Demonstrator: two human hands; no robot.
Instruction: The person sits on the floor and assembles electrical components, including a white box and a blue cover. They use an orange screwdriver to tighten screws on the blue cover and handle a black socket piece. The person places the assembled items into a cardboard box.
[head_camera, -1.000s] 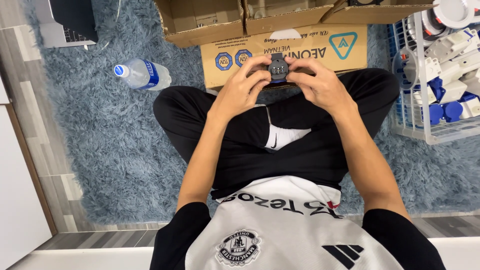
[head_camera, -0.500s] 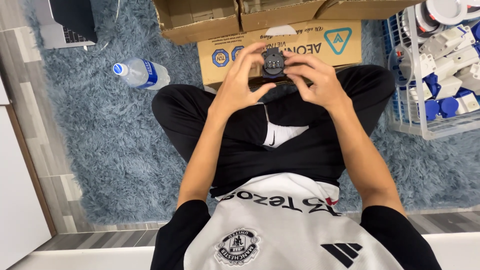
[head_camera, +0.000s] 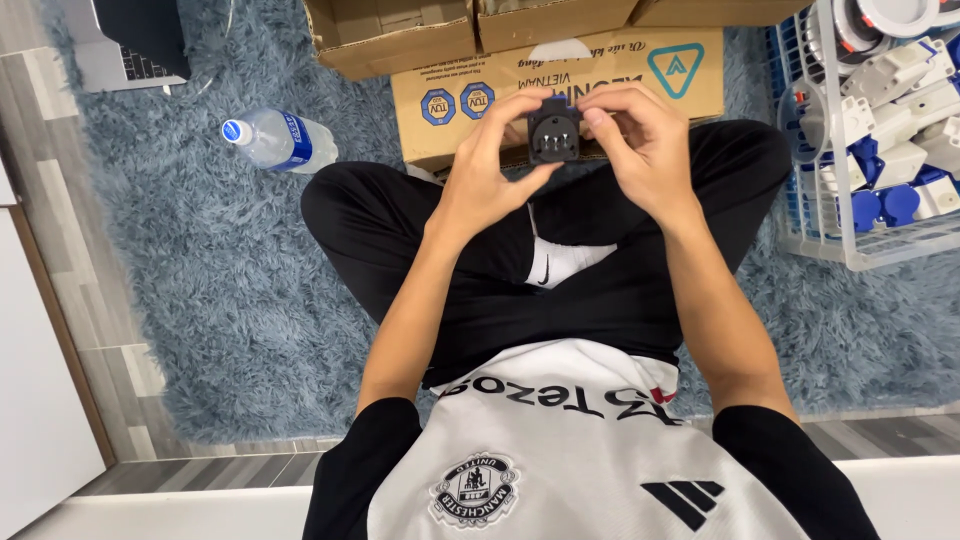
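Observation:
I sit cross-legged on a grey-blue shaggy rug, in black trousers and a white and black shirt. Both hands are raised over my lap and hold one small dark grey socket-like part (head_camera: 553, 133) with a round recessed face. My left hand (head_camera: 487, 175) grips its left side and underside with thumb and fingers. On the right, my right hand (head_camera: 640, 150) pinches its top and right edge. The part's face points toward me, tilted slightly.
An open cardboard box (head_camera: 560, 70) lies just beyond my knees, with more boxes behind it. A white wire basket (head_camera: 850, 215) at the right holds several white and blue plastic parts. A clear water bottle (head_camera: 280, 140) lies on the rug at left; a laptop (head_camera: 125, 45) sits far left.
Both hands have lifted the dark part a little higher and turned it, so its round recessed face now shows more fully toward me.

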